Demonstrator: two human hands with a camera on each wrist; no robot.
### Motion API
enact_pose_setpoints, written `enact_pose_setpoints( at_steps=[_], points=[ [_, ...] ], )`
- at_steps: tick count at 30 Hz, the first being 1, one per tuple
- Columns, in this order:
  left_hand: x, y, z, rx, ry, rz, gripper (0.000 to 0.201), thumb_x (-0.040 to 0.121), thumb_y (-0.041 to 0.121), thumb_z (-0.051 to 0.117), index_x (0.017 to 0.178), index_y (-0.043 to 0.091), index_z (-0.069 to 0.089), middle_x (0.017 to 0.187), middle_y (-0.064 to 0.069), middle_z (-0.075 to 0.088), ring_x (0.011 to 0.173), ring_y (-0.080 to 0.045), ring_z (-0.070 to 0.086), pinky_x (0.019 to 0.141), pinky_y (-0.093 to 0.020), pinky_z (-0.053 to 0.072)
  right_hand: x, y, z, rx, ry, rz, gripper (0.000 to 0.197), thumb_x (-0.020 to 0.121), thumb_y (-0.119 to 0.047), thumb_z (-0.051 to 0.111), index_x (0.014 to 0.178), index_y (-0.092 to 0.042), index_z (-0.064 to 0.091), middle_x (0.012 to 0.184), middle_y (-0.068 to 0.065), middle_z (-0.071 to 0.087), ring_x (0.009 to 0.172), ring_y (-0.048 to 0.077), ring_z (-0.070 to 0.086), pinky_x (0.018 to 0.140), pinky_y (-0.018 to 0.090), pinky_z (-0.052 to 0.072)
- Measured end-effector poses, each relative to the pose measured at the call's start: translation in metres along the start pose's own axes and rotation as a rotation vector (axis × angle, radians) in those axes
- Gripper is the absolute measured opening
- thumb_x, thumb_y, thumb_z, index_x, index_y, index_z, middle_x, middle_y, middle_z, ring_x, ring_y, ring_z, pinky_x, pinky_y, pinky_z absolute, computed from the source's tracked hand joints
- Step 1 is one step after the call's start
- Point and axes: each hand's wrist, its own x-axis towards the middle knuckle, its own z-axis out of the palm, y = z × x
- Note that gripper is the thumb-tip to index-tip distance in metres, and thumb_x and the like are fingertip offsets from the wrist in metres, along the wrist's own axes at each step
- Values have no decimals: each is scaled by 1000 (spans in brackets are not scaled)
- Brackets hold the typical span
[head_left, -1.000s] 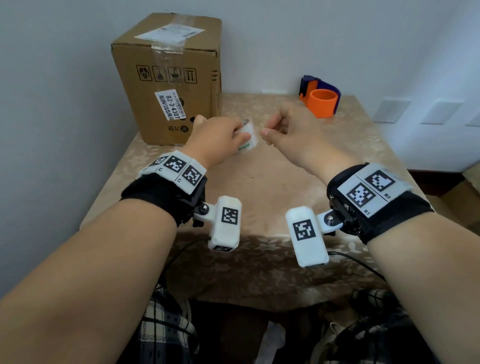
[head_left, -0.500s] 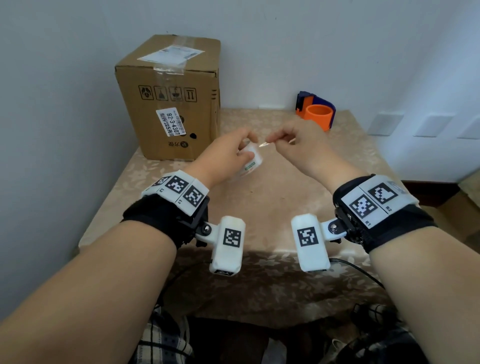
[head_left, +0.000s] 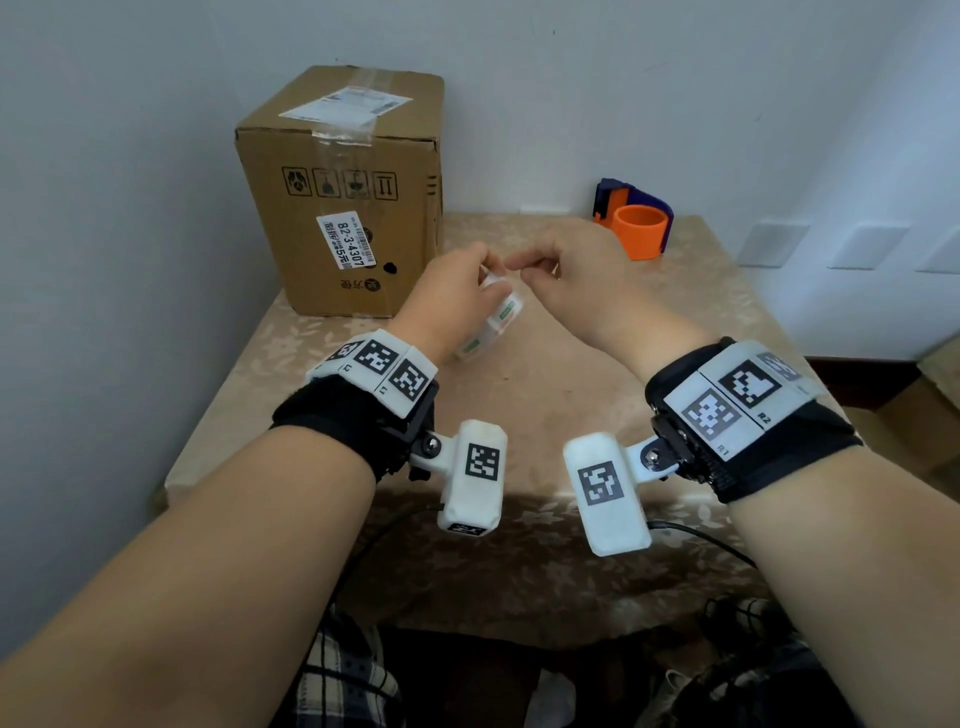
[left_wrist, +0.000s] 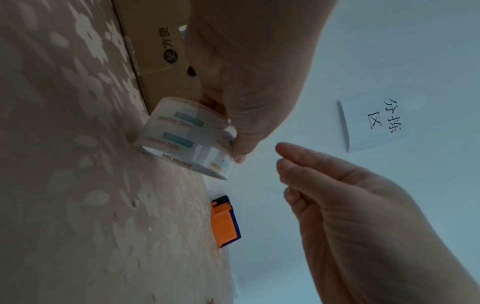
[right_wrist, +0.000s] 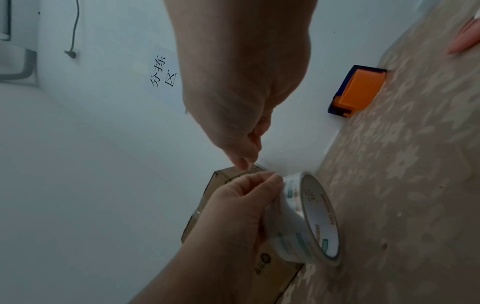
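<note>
Tape roll is in your left hand, out over the middle of the counter and in front of the near right corner of the box. The roll is clear with green and orange print. It's tilted, with the printed core rim turned toward your right side. Can't tell from any view whether its lower rim touches the counter or hangs just above it. Left fingers are curled round the outer wrap, thumb on the wrap too.

Your right hand is just beside the roll, up and to its right, not touching it. Right fingers are curled in, thumb tip against forefinger tip in a tight pinch. Can't tell if a tape end sits in that pinch. The pinch is close to your left thumb, with a small gap between them.

The box stands upright at the back left of the counter, near the wall, with tape across the top and a label on the front. The orange and blue tape dispenser sits at the back right, well apart from both hands. A paper sign with handwriting is on the wall.
</note>
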Motion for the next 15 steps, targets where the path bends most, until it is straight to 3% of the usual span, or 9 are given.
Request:
enact_pose_setpoints(
  at_steps=[1,3,5,6,9,15],
  points=[
    [0,0,0,4,2,1,22,92,21,56,111,12,59,98,0,58,90,-15,55,74,-27,41,0,-1,0,-2,-2,3,29,90,0,50,107,-9,71,108,10,71,81,10,52,65,14,38],
    [-1,0,1,14,1,1,22,92,22,55,112,12,59,103,-2,59,91,-14,54,76,-28,43,1,1,-1,3,-2,15,30,90,1,49,108,-8,70,113,9,70,80,4,50,61,9,37],
    [-2,0,1,6,-6,-3,23,93,23,55,114,13,58,105,-2,58,93,-14,54,78,-29,46,3,6,-3,-14,7,38,28,91,-3,50,112,-9,68,116,9,68,72,-4,46,64,2,35],
    [-3,0,1,-2,-8,-4,23,93,23,55,114,13,58,104,-1,57,93,-14,53,79,-29,46,4,9,-4,-40,12,47,27,91,-6,52,114,-9,67,117,8,67,73,-4,46,68,4,35],
    [-7,0,3,-28,-12,1,21,92,22,57,112,15,59,96,5,51,90,-12,50,77,-26,41,5,18,-7,-124,-22,73,28,90,-14,58,117,-12,65,117,5,65,88,4,50,81,17,38],
    [-10,4,2,-18,-25,14,20,92,20,57,111,14,60,92,4,51,85,-13,49,73,-24,38,6,24,-5,-250,-82,76,32,88,-19,62,119,-10,64,121,12,59,109,24,57,93,32,42]
  ],
)
